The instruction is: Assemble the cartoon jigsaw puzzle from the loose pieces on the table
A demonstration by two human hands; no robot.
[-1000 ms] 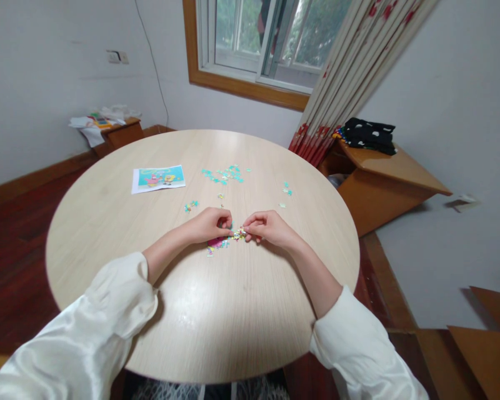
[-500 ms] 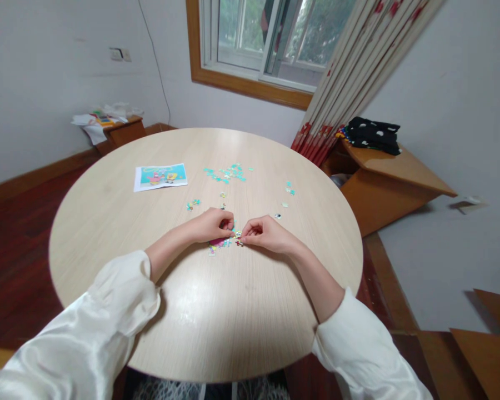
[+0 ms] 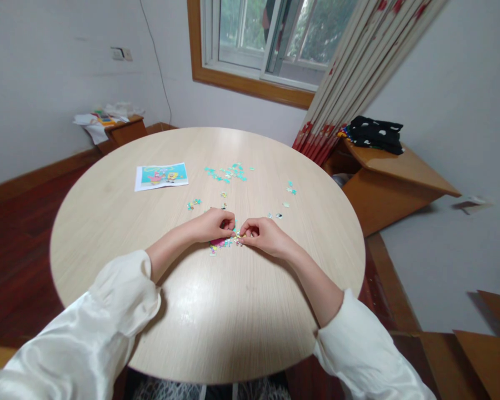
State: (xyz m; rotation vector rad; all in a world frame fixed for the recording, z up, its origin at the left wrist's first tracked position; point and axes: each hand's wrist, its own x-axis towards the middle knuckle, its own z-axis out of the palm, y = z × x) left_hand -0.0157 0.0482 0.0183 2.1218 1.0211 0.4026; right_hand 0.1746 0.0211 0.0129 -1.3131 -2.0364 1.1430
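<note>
A partly joined jigsaw puzzle [image 3: 220,243], pink, yellow and turquoise, lies on the table between my hands and partly under them. My left hand [image 3: 214,224] is closed, its thumb and fingertips pinching the puzzle's upper right edge. From the other side my right hand [image 3: 264,234] holds a small yellowish puzzle piece [image 3: 239,236] in a pinch against that edge. The fingertips nearly meet and cover much of the joint.
Turquoise puzzle pieces [image 3: 229,173] are scattered toward the far side of the round table [image 3: 200,322]. Smaller groups of loose pieces [image 3: 194,204] lie left and right of my hands. A printed reference picture [image 3: 162,176] lies at the far left.
My right hand has shifted slightly left, closer to my left fingertips. Another loose piece now shows just beyond the right hand. My left hand stays almost still.
</note>
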